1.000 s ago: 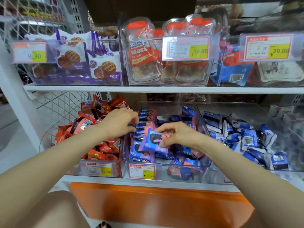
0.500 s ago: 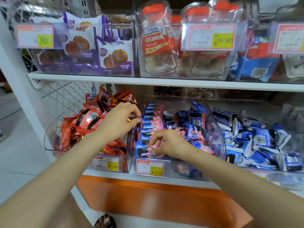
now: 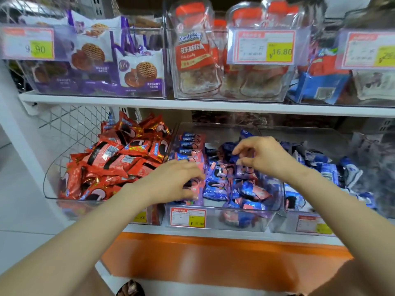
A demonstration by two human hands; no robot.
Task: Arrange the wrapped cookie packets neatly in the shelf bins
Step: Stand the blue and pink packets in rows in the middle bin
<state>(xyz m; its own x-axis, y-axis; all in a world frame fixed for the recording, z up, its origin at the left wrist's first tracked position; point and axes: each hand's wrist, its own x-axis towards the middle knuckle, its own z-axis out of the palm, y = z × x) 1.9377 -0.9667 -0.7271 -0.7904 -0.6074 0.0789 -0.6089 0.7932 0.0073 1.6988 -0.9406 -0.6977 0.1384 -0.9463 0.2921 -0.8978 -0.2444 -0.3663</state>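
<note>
The middle clear bin (image 3: pixel 215 208) holds blue-and-pink cookie packets. A neat upright row of them (image 3: pixel 190 146) runs along its left side. Loose packets (image 3: pixel 252 192) lie jumbled on its right side. My left hand (image 3: pixel 175 181) lies over the front end of the row, with its fingers on top and its thumb against the front packet. Farther back, my right hand (image 3: pixel 263 157) hovers over the loose heap and pinches a dark blue packet (image 3: pixel 232 155) between thumb and fingers.
A bin of red packets (image 3: pixel 119 157) stands to the left, and a bin of blue-and-white packets (image 3: pixel 327 170) to the right. The upper shelf board (image 3: pixel 192 103) hangs close above, carrying clear bins of biscuits and jars. Price tags (image 3: pixel 188 217) front the bins.
My left hand slid from the back of the row to its front end. My right hand left the front packet and reached back right into the loose heap.
</note>
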